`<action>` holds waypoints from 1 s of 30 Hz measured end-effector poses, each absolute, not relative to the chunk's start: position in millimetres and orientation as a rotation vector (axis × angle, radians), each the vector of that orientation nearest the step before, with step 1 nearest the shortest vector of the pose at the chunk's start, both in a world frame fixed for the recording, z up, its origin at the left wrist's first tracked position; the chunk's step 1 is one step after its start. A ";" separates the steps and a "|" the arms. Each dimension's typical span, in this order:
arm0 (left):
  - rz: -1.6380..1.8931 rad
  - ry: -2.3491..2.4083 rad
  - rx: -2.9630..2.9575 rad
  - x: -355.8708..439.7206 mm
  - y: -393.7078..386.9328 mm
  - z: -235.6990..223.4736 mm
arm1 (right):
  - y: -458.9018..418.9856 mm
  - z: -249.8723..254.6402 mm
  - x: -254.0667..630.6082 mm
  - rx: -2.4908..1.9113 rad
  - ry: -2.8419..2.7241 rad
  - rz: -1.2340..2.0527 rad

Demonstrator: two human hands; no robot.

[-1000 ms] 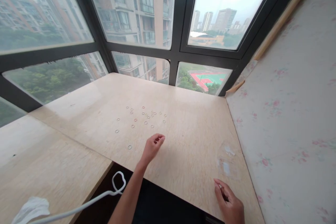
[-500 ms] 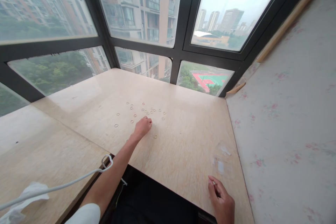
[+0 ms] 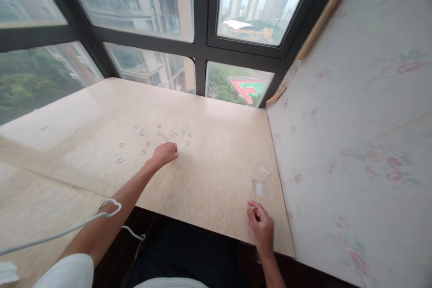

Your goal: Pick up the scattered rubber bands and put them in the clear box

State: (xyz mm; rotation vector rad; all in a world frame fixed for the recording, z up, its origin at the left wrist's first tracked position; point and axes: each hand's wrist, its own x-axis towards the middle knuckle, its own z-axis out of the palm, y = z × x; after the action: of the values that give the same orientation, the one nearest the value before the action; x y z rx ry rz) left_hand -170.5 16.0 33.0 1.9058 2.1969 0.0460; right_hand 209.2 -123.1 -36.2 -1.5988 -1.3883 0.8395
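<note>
Small thin rings, like little bands, lie scattered over the pale wooden surface (image 3: 216,126). My left hand (image 3: 166,153) is closed and reaches in among them, knuckles up. Just beyond its fingers sits a cluster of several rings, and a yellowish ring (image 3: 178,164) lies slightly nearer to me. A reddish ring (image 3: 159,125) is farther back, while a darker ring (image 3: 118,160) rests out to the left. On the right, near the front edge, my right hand (image 3: 261,225) has thumb and fingers pinched together. Whatever either hand holds is hidden or too small to name.
Ahead of my right hand lie a clear plastic box-like piece (image 3: 259,189) and a clear round piece (image 3: 261,169). A white cable (image 3: 67,230) crosses near my left forearm. Dark-framed windows (image 3: 200,69) border the back, and a flowered wall (image 3: 324,144) rises at right.
The view has turned to the right, so everything appears shifted left. My left hand stays closed near the ring cluster, its wrist slightly turned. My right hand keeps its pinch near the plastic pieces.
</note>
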 end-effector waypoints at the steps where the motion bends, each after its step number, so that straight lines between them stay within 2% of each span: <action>1: 0.102 2.170 1.930 -162.2 15.5 34.7 | -122.9 -35.9 208.5 -1.596 -1.386 0.838; 6: 0.723 1.811 1.894 -92.5 7.7 41.6 | -121.4 -38.1 208.0 -1.585 -1.393 0.816; 8: 0.850 1.603 1.812 -55.8 2.2 42.6 | -121.1 -39.2 208.1 -1.578 -1.389 0.815; 13: 0.890 1.235 1.778 30.1 -8.3 37.5 | -120.9 -38.5 207.3 -1.559 -1.381 0.815; 18: 0.793 1.207 1.984 81.9 -3.2 20.5 | -120.8 -35.7 206.7 -1.549 -1.379 0.809; 23: 0.716 1.321 2.094 90.9 1.1 6.4 | -121.0 -34.7 206.3 -1.537 -1.359 0.812; 30: 0.907 1.474 1.946 39.4 -23.8 -10.3 | -121.5 -38.5 206.7 -1.545 -1.357 0.818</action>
State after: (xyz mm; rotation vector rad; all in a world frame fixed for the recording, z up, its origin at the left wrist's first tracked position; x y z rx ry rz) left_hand 39.4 -23.8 -10.3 1.9463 1.4742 0.9074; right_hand 206.7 -121.5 -38.5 -1.5455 -1.3573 0.8183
